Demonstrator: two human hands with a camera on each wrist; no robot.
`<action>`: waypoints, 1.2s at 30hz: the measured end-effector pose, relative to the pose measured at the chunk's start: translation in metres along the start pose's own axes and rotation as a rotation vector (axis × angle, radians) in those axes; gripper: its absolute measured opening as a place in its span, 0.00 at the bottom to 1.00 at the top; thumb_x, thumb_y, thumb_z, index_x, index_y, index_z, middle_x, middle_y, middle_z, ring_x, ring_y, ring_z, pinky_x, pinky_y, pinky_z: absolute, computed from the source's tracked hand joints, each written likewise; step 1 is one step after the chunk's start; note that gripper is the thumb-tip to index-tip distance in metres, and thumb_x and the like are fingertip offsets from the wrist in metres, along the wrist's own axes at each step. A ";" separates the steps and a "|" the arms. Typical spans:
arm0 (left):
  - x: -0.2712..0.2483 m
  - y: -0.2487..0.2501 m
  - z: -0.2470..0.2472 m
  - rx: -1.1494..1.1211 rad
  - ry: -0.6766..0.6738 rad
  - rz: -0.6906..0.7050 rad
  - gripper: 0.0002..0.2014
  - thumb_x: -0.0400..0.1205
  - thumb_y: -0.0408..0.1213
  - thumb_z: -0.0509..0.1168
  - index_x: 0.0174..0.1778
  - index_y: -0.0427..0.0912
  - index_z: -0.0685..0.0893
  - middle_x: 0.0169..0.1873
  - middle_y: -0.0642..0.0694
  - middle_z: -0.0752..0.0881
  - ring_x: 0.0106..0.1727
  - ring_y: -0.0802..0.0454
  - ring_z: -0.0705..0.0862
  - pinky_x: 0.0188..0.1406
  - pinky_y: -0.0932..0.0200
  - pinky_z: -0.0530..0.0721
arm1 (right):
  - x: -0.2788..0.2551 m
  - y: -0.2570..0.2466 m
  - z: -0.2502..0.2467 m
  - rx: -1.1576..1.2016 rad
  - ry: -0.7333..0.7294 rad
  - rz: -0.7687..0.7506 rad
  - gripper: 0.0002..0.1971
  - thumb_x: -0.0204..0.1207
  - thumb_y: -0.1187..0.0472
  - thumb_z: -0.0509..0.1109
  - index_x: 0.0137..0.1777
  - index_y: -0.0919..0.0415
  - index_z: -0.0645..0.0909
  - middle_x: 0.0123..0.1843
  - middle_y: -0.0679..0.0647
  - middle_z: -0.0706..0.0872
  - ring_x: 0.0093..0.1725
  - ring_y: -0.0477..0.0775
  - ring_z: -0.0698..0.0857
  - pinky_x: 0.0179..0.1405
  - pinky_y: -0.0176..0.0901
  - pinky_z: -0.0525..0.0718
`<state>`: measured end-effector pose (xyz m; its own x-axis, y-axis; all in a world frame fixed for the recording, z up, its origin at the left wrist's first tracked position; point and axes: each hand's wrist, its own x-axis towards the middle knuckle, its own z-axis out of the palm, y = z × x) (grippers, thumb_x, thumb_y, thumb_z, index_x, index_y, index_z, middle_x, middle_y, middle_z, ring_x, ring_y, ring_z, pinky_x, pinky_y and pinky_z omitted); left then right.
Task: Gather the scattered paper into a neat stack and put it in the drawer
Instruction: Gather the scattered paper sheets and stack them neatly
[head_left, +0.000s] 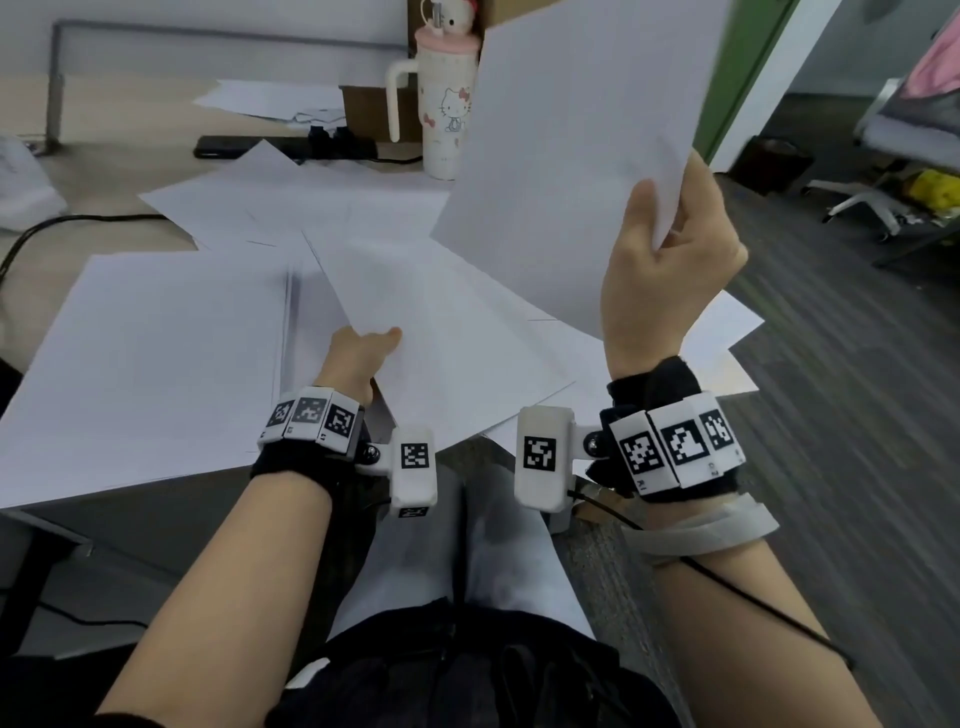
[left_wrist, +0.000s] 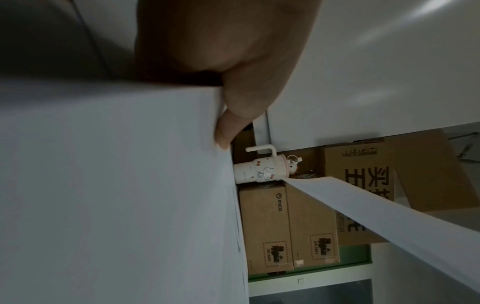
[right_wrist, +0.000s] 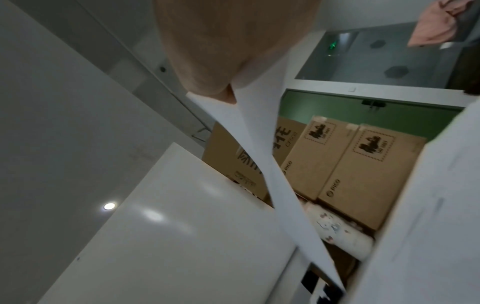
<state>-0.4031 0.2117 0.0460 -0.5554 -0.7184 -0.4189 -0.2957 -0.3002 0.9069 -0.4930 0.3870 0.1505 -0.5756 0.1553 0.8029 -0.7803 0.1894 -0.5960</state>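
Paper everywhere: loose sheets (head_left: 171, 332) fanned across the desk (head_left: 130, 166), overlapping at odd angles, several overhanging the near edge. One sheet (head_left: 571, 130) raised upright on the right, pinched at its lower corner by the right hand (head_left: 670, 270), thumb on the near face, fingers curled behind. Another sheet (head_left: 441, 332) pinched at its near corner by the left hand (head_left: 363, 353), thumb on top, still lying on the pile. No neat stack yet; drawer nowhere in view.

Likely trouble: raised sheet held by one corner only, so prone to bending, creasing or slipping loose; overhanging sheets liable to slide off the near edge if the pile gets dragged; Hello Kitty tumbler (head_left: 447, 104) standing at the far side, touching the spread, easy to knock with a swung page.

Left wrist view: thumb (left_wrist: 233, 115) clamped on the paper edge, plus cardboard boxes (left_wrist: 285, 226) behind the tumbler, mostly hidden from the head view. Right wrist view: held sheet edge-on, curving below the hand. Head view alone: whole scatter, black power strip (head_left: 291, 145), office chair base (head_left: 857, 202) at far right.
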 end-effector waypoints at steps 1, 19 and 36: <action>0.001 -0.002 -0.002 0.004 -0.029 -0.013 0.17 0.83 0.33 0.66 0.67 0.31 0.78 0.58 0.41 0.83 0.54 0.45 0.81 0.55 0.54 0.79 | -0.005 0.002 0.004 0.011 -0.003 0.029 0.14 0.74 0.71 0.64 0.57 0.72 0.85 0.33 0.59 0.86 0.30 0.55 0.75 0.24 0.36 0.69; 0.008 -0.008 -0.018 -0.306 -0.289 -0.094 0.18 0.88 0.50 0.54 0.61 0.42 0.82 0.60 0.44 0.87 0.59 0.49 0.86 0.54 0.55 0.84 | -0.079 0.065 0.027 0.009 -0.669 0.925 0.23 0.64 0.74 0.72 0.58 0.62 0.70 0.50 0.58 0.83 0.47 0.56 0.85 0.39 0.48 0.89; 0.007 -0.008 -0.012 -0.131 -0.002 0.161 0.10 0.87 0.32 0.58 0.61 0.41 0.79 0.46 0.52 0.85 0.48 0.54 0.84 0.48 0.60 0.82 | -0.071 0.087 0.011 -0.079 -0.565 0.906 0.30 0.66 0.64 0.79 0.69 0.58 0.75 0.63 0.56 0.83 0.60 0.54 0.82 0.58 0.45 0.81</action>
<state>-0.3953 0.2014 0.0367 -0.5886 -0.7628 -0.2678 -0.0993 -0.2605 0.9603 -0.5222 0.3820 0.0419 -0.9782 -0.1983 -0.0621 0.0010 0.2943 -0.9557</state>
